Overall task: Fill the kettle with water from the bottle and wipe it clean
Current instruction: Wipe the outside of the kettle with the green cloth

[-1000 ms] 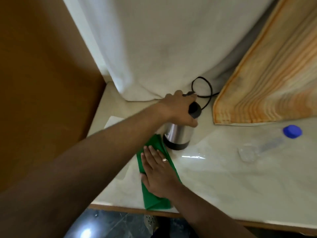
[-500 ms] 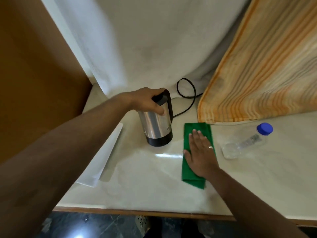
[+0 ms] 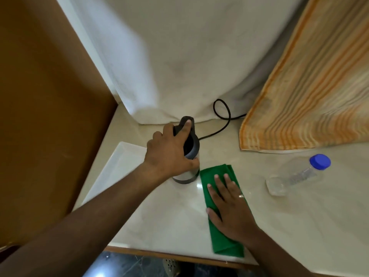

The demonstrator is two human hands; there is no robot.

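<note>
Left hand [image 3: 169, 154] reaches in from lower left, forearm extended, fingers wrapped over the top of the kettle [image 3: 188, 166], thumb laid along the black handle: clamped on it. Kettle stands upright on the countertop [image 3: 299, 226], near the back, in front of the white cloth [image 3: 169, 56]; its black cord [image 3: 221, 118] loops behind.

Right hand [image 3: 229, 208] lies palm down, fingers spread flat and pressing on the folded green cloth [image 3: 223, 236], gripping nothing. Cloth's top end sits just beside the kettle base.

Water bottle [image 3: 297, 174], blue cap on, lies on its side right of the cloth, apart from both hands. White tray [image 3: 117, 166] left of kettle.
</note>
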